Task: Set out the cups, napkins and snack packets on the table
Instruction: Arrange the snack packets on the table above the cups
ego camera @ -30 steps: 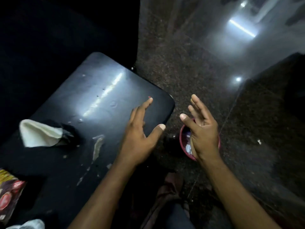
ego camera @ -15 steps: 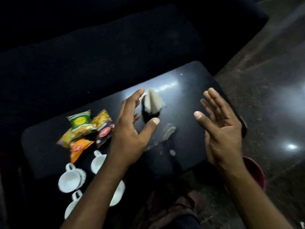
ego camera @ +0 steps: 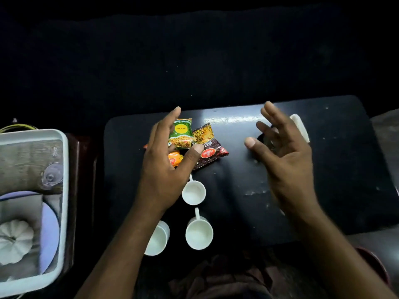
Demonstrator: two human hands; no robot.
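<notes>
On the black table (ego camera: pixel 345 180) lie several snack packets: a green one (ego camera: pixel 182 132), a yellow-brown one (ego camera: pixel 204 134), a dark red one (ego camera: pixel 210 154) and an orange one (ego camera: pixel 174 158). Three white cups stand near the front edge: one (ego camera: pixel 193 192) in the middle, one (ego camera: pixel 199 234) below it, one (ego camera: pixel 157 238) partly under my left forearm. My left hand (ego camera: pixel 166 165) hovers open over the packets. My right hand (ego camera: pixel 282 156) hovers open to the right, partly hiding white napkins (ego camera: pixel 300 127) in a dark holder.
A white tray (ego camera: pixel 64 190) stands left of the table with a white pumpkin-shaped object (ego camera: pixel 15 240), a plate and a clear glass in it. A dark sofa fills the background. A red bowl (ego camera: pixel 375 266) sits on the floor at lower right.
The view has swung left, from the floor and the table's right end to the whole table. Both hands stay raised and open, now over the packets and the napkins.
</notes>
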